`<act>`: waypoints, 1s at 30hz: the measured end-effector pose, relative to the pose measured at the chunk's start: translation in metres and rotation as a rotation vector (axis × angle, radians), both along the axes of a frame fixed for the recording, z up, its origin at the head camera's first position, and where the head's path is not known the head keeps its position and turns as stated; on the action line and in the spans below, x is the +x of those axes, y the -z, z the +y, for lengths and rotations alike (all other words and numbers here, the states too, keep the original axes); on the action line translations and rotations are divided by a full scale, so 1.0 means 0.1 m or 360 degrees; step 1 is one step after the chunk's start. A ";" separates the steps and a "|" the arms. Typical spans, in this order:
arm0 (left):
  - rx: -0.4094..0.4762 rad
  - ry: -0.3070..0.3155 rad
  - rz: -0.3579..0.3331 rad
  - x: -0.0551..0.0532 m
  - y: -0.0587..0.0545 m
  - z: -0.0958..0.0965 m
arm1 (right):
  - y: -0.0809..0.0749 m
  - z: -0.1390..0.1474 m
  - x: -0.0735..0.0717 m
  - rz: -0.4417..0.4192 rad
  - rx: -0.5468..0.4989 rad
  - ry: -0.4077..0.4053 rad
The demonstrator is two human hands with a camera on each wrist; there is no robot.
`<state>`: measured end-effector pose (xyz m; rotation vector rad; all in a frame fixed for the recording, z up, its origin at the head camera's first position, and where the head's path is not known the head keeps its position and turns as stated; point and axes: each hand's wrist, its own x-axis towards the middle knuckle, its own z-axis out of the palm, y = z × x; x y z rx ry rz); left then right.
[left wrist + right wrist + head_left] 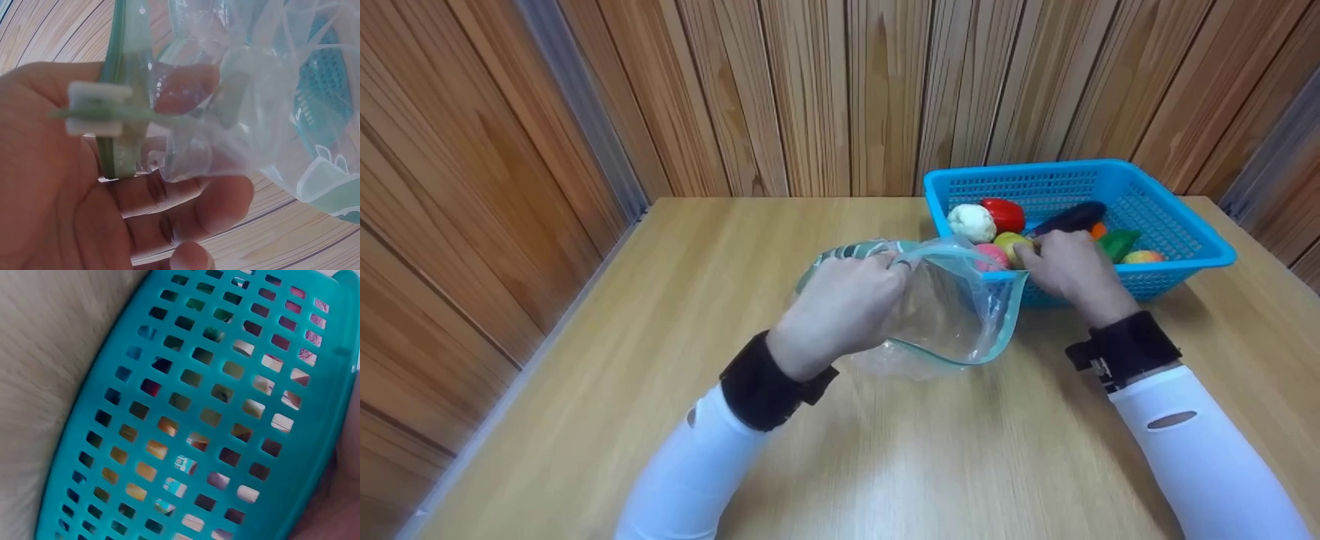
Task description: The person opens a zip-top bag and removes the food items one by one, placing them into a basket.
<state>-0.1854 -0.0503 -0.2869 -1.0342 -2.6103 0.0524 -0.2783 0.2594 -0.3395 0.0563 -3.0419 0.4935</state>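
Note:
My left hand (847, 304) grips the rim of a clear zip bag (937, 307) with a green-edged mouth. The bag's mouth gapes to the right, beside the blue basket. In the left wrist view a white slider (98, 107) sits on the green zip strip, with curled fingers (225, 205) below the film. My right hand (1072, 270) reaches over the basket's near rim, its thumb overlapping a round yellow-green fruit (1011, 246). The other fingertips are hidden behind the hand, so I cannot tell whether they hold it. A pink fruit (991, 257) shows partly behind the bag's edge.
The blue plastic basket (1185, 247) stands at the table's back right. Inside are a cauliflower (971, 223), a red pepper (1003, 215), an eggplant (1072, 218), a green pepper (1119, 243) and a red-yellow fruit (1144, 256). Wood-panelled walls (810, 97) enclose the table (697, 300).

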 end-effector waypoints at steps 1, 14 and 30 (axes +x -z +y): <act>0.0006 0.0000 -0.0003 0.00 0.01 0.00 | 0.00 -0.01 0.01 0.0031 -0.0040 0.0004; -0.0011 0.0016 0.0065 0.00 0.00 0.00 | -0.55 -0.61 0.65 0.1332 -0.1576 -0.1171; 0.0112 0.0132 0.0076 0.01 -0.01 -0.01 | -0.25 -0.92 0.68 0.0701 -0.0261 -0.1365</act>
